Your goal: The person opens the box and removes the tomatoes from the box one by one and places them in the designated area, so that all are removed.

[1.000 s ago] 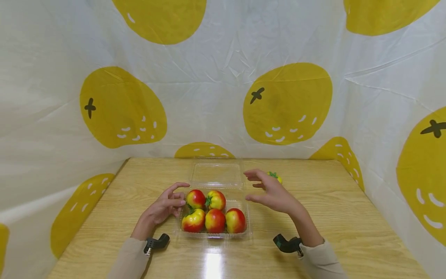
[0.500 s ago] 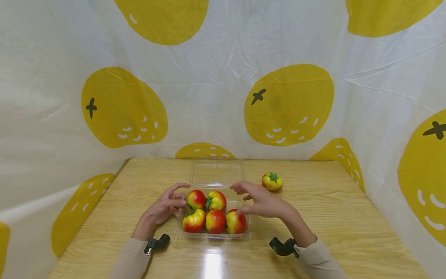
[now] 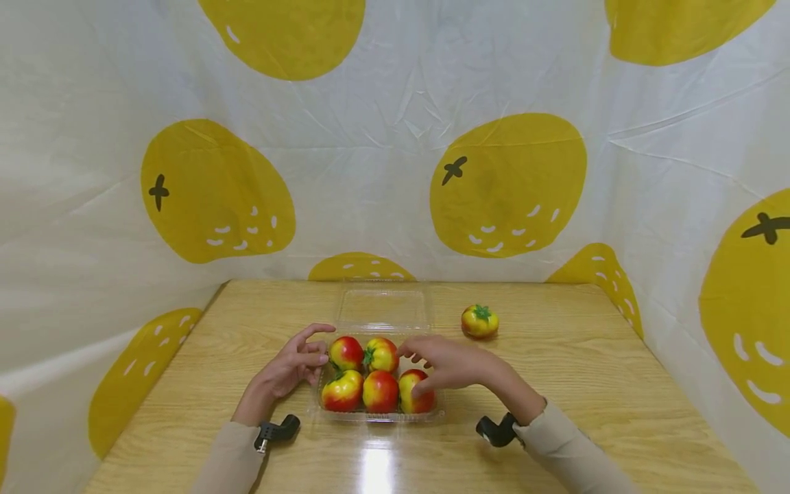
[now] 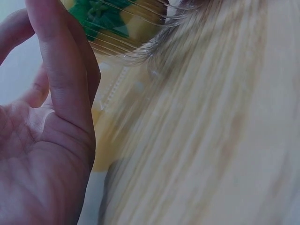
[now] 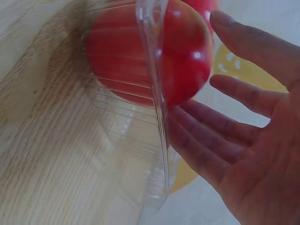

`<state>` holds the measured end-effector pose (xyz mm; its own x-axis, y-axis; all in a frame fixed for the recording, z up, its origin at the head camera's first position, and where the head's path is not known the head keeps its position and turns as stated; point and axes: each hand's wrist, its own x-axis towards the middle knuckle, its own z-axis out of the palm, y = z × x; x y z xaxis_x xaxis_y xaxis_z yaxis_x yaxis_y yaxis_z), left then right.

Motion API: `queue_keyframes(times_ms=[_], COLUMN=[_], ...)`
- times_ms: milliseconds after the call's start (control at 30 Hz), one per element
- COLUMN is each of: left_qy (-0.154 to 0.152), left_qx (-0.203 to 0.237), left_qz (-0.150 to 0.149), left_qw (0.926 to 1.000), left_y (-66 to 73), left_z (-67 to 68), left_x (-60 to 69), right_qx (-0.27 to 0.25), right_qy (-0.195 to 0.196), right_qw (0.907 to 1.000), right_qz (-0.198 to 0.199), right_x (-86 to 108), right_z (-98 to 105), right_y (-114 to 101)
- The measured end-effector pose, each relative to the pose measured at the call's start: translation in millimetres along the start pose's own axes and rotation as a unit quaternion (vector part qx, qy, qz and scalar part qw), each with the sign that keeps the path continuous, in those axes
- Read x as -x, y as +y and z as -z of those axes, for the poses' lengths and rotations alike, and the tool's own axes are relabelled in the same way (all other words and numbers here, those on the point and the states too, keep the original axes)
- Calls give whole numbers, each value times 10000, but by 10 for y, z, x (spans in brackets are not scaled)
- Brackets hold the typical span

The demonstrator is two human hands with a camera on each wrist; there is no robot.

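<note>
A clear plastic clamshell box (image 3: 382,416) lies on the table in the head view, with several red-and-yellow round fruits inside; the green leafy tops make them look like persimmons or tomatoes. My left hand (image 3: 291,363) stays at the box's left side, fingers loosely bent, by the rear-left fruit (image 3: 346,353). Over the right part of the box, my right hand (image 3: 455,361) has its thumb in front of the front-right fruit (image 3: 407,402). In the right wrist view its fingers (image 5: 201,154) are spread near the rim and a red fruit (image 5: 187,56); contact is unclear.
The box's transparent lid (image 3: 382,307) is folded back on the wooden table (image 3: 555,398). One more fruit (image 3: 479,322) sits outside the box, at the back right. A white curtain with yellow fruit prints (image 3: 364,192) encloses the table.
My right hand has moved left and toward me, from near the loose fruit to over the box's right side, uncovering that fruit. The left hand has not moved.
</note>
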<state>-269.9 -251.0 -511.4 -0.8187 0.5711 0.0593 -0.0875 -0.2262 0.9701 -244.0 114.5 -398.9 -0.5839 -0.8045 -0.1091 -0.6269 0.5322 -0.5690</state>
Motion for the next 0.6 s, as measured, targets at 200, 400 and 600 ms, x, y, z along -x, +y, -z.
queue_keyframes(times_ms=[200, 400, 600], left_qy=[-25, -85, -107], left_qx=[80, 114, 88], left_qz=[-21, -51, -54], left_qw=[10000, 9999, 9999], left_y=[-10, -10, -1], left_z=[1, 5, 7], left_x=[1, -6, 1], right_qx=[319, 458, 689], right_qy=[-372, -635, -920], right_qw=[9987, 9962, 9914], right_qz=[-152, -382, -627], right_x=[-86, -127, -180], right_z=[-11, 15, 12], right_y=[-20, -82, -117])
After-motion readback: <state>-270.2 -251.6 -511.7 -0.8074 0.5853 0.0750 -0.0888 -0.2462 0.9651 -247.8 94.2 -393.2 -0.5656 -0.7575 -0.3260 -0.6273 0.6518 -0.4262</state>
